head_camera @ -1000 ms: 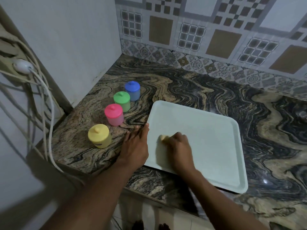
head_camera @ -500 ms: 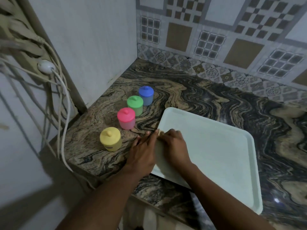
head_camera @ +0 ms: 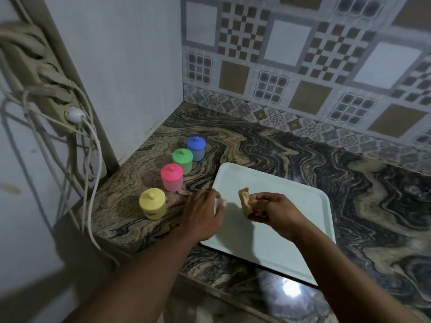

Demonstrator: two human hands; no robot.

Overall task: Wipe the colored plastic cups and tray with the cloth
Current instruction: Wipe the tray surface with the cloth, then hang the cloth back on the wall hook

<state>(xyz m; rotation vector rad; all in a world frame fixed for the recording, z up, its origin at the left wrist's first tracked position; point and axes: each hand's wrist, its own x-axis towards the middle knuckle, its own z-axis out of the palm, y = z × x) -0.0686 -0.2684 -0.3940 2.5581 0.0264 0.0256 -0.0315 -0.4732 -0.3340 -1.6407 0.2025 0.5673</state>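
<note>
Lifting beige cloth point(head_camera: 245, 201) off white tray point(head_camera: 279, 190), pinching it in my right hand point(head_camera: 272, 210); second ago I was rubbing tray. Left hand point(head_camera: 203, 215) is hovering loose, empty, at tray edge near yellow cup point(head_camera: 152, 203). Likely moving on to cups.

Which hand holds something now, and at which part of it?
The right hand pinches the cloth at its lower part; its upper end sticks out free. The left hand seems to hold nothing.

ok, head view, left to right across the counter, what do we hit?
yellow cup, pink cup, green cup, blue cup, cloth, right hand. Skipped as overlapping: left hand, tray.
</note>
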